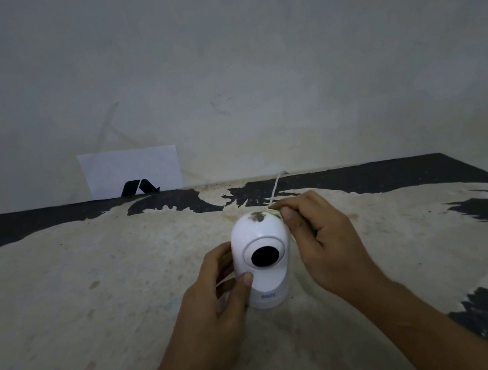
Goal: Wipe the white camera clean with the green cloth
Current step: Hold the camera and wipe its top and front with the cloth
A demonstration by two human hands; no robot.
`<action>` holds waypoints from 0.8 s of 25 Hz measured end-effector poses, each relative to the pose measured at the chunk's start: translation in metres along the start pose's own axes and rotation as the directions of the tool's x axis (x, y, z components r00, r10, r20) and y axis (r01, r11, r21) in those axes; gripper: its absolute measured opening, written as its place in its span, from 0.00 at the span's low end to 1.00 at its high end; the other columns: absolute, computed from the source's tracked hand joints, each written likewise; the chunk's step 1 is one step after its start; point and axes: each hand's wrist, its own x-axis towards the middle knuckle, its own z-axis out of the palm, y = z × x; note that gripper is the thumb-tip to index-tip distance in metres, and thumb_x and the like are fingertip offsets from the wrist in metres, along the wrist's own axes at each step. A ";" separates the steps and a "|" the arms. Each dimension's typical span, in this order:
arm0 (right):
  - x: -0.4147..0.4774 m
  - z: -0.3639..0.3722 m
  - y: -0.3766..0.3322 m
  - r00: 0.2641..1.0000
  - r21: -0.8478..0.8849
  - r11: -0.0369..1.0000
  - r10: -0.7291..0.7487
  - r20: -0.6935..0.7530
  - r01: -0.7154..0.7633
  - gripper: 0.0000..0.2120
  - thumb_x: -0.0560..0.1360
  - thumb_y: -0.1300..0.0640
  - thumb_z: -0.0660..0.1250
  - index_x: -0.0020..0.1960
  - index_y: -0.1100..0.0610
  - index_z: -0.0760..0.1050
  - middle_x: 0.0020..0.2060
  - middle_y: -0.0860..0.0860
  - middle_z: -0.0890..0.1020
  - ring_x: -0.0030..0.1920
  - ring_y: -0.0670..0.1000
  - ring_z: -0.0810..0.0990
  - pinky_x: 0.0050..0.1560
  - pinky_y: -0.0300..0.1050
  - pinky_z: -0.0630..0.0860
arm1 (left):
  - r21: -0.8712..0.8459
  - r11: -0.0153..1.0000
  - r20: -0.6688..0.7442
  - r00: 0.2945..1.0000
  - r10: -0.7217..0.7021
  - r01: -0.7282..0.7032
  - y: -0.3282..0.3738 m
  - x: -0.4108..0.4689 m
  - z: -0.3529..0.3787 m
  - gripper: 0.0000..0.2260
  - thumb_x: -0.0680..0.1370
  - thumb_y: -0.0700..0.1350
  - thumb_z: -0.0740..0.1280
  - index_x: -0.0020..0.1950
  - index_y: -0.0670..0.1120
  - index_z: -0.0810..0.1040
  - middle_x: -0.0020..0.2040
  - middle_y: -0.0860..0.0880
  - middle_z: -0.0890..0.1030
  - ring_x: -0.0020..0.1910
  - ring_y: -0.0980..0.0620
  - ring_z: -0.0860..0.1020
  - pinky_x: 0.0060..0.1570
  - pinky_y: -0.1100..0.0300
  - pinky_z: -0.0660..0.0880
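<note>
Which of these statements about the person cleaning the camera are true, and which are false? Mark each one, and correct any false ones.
1. The white camera stands upright on the surface with its dark lens facing the viewer. True.
2. The left hand is lifted away from the camera. False: it grips the camera's side and base.
3. There is a dirty smudge on top of the camera. True.
4. The right hand lies flat on the table. False: it is up beside the camera's top, pinching the green cloth.
5. A white sheet with a black mark leans against the wall. True.
</note>
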 end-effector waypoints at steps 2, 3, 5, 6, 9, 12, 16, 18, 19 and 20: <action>-0.002 -0.003 0.007 0.993 -0.053 0.996 0.080 0.086 -0.075 0.08 0.80 0.61 0.60 0.54 0.56 0.78 0.45 0.51 0.79 0.46 0.45 0.76 0.48 0.35 0.71 | -0.011 1.000 -0.011 1.000 0.009 -0.009 0.000 -0.001 0.000 0.19 0.70 0.63 0.61 0.61 0.67 0.65 0.54 0.78 0.74 0.56 0.76 0.72 0.47 0.80 0.70; -0.003 -0.004 0.008 0.991 -0.056 0.995 0.091 0.096 -0.085 0.08 0.79 0.62 0.61 0.53 0.57 0.78 0.45 0.52 0.79 0.46 0.46 0.76 0.47 0.37 0.72 | -0.015 1.000 -0.017 1.000 0.010 -0.010 -0.001 -0.001 0.000 0.21 0.69 0.63 0.61 0.62 0.66 0.66 0.55 0.74 0.75 0.57 0.74 0.72 0.48 0.79 0.71; -0.002 -0.005 0.006 0.998 -0.025 0.998 0.056 0.009 -0.056 0.08 0.80 0.61 0.60 0.53 0.57 0.78 0.45 0.51 0.79 0.46 0.45 0.76 0.47 0.35 0.71 | -0.016 1.000 -0.023 1.000 0.008 -0.009 -0.001 -0.001 0.000 0.21 0.69 0.64 0.61 0.62 0.66 0.66 0.56 0.74 0.75 0.57 0.73 0.72 0.48 0.78 0.72; -0.001 -0.005 0.002 0.999 -0.003 1.000 0.021 -0.038 -0.021 0.08 0.80 0.60 0.60 0.53 0.56 0.78 0.45 0.50 0.79 0.46 0.44 0.76 0.48 0.33 0.71 | -0.012 1.000 -0.022 1.000 0.004 -0.004 -0.001 -0.001 0.000 0.20 0.69 0.63 0.61 0.61 0.68 0.66 0.55 0.76 0.74 0.57 0.75 0.72 0.47 0.79 0.71; 0.000 -0.001 -0.005 0.998 0.014 0.999 -0.045 -0.036 0.046 0.10 0.80 0.58 0.59 0.56 0.55 0.77 0.47 0.49 0.78 0.49 0.43 0.76 0.49 0.31 0.71 | -0.005 1.000 -0.006 1.000 -0.004 0.004 0.001 -0.001 0.000 0.17 0.70 0.62 0.61 0.58 0.70 0.65 0.51 0.82 0.71 0.55 0.78 0.71 0.44 0.82 0.69; -0.002 -0.004 0.003 0.998 -0.070 0.997 0.045 0.052 -0.041 0.09 0.80 0.62 0.60 0.55 0.57 0.78 0.46 0.52 0.79 0.46 0.47 0.76 0.48 0.35 0.71 | -0.012 1.000 0.000 1.000 0.010 -0.010 0.002 -0.002 0.001 0.16 0.71 0.61 0.61 0.58 0.69 0.65 0.52 0.83 0.70 0.55 0.78 0.71 0.44 0.82 0.68; -0.005 -0.011 0.003 0.999 -0.083 0.997 -0.001 -0.043 -0.002 0.08 0.79 0.60 0.61 0.53 0.57 0.79 0.44 0.50 0.80 0.45 0.42 0.76 0.46 0.31 0.70 | -0.008 1.000 -0.006 1.000 0.007 -0.007 0.001 -0.001 0.000 0.16 0.70 0.63 0.61 0.57 0.71 0.65 0.52 0.83 0.70 0.54 0.79 0.70 0.43 0.83 0.68; -0.007 -0.010 -0.002 0.994 -0.070 0.995 -0.076 -0.074 0.071 0.08 0.78 0.58 0.62 0.54 0.57 0.79 0.44 0.48 0.80 0.45 0.40 0.76 0.46 0.28 0.70 | 0.003 1.000 0.000 1.000 0.003 -0.003 0.001 0.000 0.000 0.16 0.70 0.63 0.61 0.56 0.73 0.64 0.51 0.85 0.69 0.53 0.81 0.70 0.41 0.83 0.69; -0.008 -0.010 -0.003 0.994 -0.061 0.995 -0.087 -0.066 0.083 0.08 0.78 0.58 0.63 0.54 0.58 0.80 0.44 0.48 0.81 0.45 0.41 0.77 0.46 0.28 0.70 | 0.007 1.000 0.002 1.000 0.003 -0.003 0.000 -0.001 0.000 0.15 0.70 0.63 0.61 0.56 0.74 0.63 0.51 0.85 0.69 0.52 0.81 0.69 0.41 0.83 0.68; -0.009 -0.011 -0.002 0.996 -0.057 0.996 -0.076 -0.053 0.073 0.08 0.78 0.60 0.64 0.53 0.58 0.80 0.43 0.49 0.82 0.44 0.42 0.78 0.45 0.30 0.71 | 0.010 1.000 0.004 1.000 0.005 -0.005 0.000 -0.001 0.001 0.15 0.70 0.62 0.61 0.56 0.73 0.63 0.50 0.85 0.68 0.52 0.81 0.69 0.41 0.84 0.67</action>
